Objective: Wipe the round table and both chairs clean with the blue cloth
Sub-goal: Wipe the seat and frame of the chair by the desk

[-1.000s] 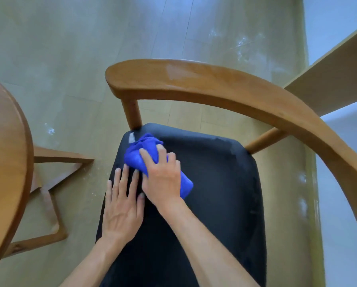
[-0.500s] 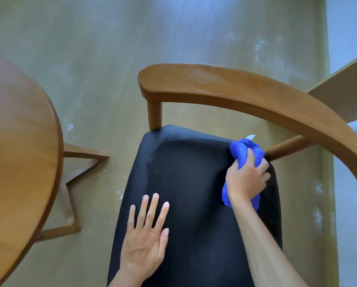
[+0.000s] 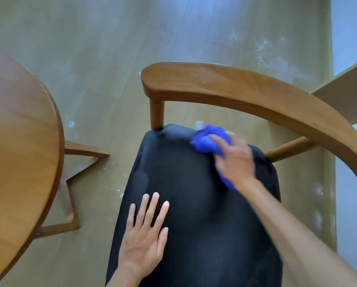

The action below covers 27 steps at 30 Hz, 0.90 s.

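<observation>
The bunched bright-blue wiping cloth (image 3: 208, 141) is clenched under the blurred right hand (image 3: 233, 160) at the far edge of the black padded chair seat (image 3: 194, 204). Its long axis runs from far-left to near-right. The left hand (image 3: 144, 235) is laid flat and released, nearer the round wooden table (image 3: 18, 141).

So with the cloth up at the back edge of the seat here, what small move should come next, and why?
Probably a sweep of the blue cloth toward the back-left corner by the wooden post. The right hand presses it on the black seat at the rear edge, right of centre, and that corner is uncovered. The left hand lies flat on the seat's front left, out of that path.
</observation>
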### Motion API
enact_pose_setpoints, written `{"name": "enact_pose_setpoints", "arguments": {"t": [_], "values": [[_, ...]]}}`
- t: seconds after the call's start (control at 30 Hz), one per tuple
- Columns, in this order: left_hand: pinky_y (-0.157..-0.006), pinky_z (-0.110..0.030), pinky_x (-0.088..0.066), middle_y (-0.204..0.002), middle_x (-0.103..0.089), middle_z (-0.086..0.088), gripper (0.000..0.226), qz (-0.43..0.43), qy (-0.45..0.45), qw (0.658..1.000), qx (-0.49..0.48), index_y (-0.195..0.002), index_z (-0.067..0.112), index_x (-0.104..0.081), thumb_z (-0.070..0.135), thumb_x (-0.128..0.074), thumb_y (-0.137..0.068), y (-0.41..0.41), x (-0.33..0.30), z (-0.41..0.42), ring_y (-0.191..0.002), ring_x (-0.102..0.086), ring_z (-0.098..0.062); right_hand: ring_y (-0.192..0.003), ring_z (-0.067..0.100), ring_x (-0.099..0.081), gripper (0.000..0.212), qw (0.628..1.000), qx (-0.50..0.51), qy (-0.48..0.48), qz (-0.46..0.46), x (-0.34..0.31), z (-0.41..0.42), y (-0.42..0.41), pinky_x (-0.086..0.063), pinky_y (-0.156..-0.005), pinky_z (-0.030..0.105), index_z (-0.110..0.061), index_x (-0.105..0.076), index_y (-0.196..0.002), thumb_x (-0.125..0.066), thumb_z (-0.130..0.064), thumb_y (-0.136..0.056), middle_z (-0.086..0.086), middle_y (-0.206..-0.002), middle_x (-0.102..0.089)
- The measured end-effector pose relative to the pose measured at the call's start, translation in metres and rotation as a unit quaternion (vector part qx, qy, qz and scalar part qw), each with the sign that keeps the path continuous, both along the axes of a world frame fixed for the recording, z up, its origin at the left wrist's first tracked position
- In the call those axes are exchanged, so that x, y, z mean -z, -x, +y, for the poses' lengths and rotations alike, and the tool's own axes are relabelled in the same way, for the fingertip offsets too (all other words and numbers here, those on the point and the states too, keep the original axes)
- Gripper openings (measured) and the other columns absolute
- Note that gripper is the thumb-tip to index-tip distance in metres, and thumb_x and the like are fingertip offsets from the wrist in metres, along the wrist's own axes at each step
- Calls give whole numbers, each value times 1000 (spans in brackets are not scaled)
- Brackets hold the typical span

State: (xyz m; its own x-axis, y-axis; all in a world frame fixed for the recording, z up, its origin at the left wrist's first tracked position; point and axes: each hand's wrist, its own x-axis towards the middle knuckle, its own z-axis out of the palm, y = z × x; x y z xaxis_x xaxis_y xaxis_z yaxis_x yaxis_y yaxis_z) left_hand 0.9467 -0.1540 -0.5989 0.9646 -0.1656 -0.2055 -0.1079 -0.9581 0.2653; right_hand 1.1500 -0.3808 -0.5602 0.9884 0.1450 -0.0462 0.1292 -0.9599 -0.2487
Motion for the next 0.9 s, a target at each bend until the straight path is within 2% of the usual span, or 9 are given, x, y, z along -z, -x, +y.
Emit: {"name": "enact_pose_setpoints", "arguments": {"t": [0.1, 0.2, 0.37, 0.47, 0.57, 0.67, 0.73, 0.8, 0.9], "values": [[-115, -54, -17, -160, -18, -10, 56, -3, -5, 1000, 1, -152, 20, -21, 40, -14, -100, 1, 3, 0, -148, -15, -32, -106, 42, -46, 43, 970, 240, -24, 11, 0, -64, 21, -39, -97, 47, -28, -52, -134, -53, -20, -92, 8, -138, -45], [-116, -54, -16, -160, -17, -10, 56, -10, 1, 1000, 0, -152, 21, -21, 40, -15, -100, 2, 3, -1, -148, -15, -31, -105, 43, -46, 41, 954, 301, -11, -3, 7, -21, 36, -38, -94, 45, -21, -55, -132, -56, -19, -91, 15, -136, -45], [-114, -52, -19, -156, -28, -11, 54, -20, 88, 996, -25, -145, 11, -40, 29, -36, -93, -6, -9, 2, -146, -21, -27, -76, 34, -53, 51, 998, 31, -50, -21, 4, 97, 101, -46, -65, 39, -22, -67, -116, -70, -16, -66, 16, -122, -59], [-116, -45, -19, -151, -37, -6, 48, -20, 196, 979, -57, -134, 4, -51, 19, -39, -91, 9, -20, 16, -144, -26, -21, -74, 29, -52, 51, 992, -104, -72, -2, 2, 99, 146, -45, -61, 36, -25, -67, -114, -65, -11, -65, 11, -120, -60], [-116, -40, -22, -147, -42, -6, 42, -22, 190, 979, -70, -122, 2, -59, 21, -40, -90, 34, -27, 34, -143, -27, -20, -72, 30, -53, 57, 977, -212, -32, -12, -8, 82, 121, -45, -59, 35, -25, -69, -112, -68, -7, -59, 11, -115, -63], [-115, -32, -22, -147, -41, -5, 46, -15, 187, 973, -134, -125, 3, -58, 26, -39, -90, 39, -35, 44, -141, -28, -19, -69, 32, -54, 56, 997, -71, -31, 7, -18, 102, 91, -46, -56, 37, -23, -70, -111, -76, -7, -58, 13, -113, -64], [-113, -31, -25, -148, -40, -6, 50, -24, 192, 964, -182, -130, 4, -54, 30, -36, -91, 29, -41, 40, -138, -31, -20, -71, 31, -54, 56, 998, -30, -30, 37, -19, 124, 105, -47, -58, 37, -22, -68, -115, -79, -15, -61, 15, -117, -62], [-110, -36, -31, -145, -40, -7, 54, -30, 210, 944, -254, -133, 6, -50, 35, -34, -90, 10, -54, 28, -130, -36, -21, -88, 31, -53, 62, 993, -57, -43, 91, -21, 128, 119, -48, -74, 39, -27, -58, -130, -76, -35, -72, 14, -133, -51], [-105, -42, -35, -143, -36, -12, 56, -46, 214, 919, -327, -137, 12, -43, 40, -42, -89, -26, -72, -4, -124, -36, -27, -125, 25, -38, 58, 979, -26, -143, 142, -24, 87, 96, -30, -103, 41, -39, -35, -144, -52, -51, -90, -2, -152, -29]]}}
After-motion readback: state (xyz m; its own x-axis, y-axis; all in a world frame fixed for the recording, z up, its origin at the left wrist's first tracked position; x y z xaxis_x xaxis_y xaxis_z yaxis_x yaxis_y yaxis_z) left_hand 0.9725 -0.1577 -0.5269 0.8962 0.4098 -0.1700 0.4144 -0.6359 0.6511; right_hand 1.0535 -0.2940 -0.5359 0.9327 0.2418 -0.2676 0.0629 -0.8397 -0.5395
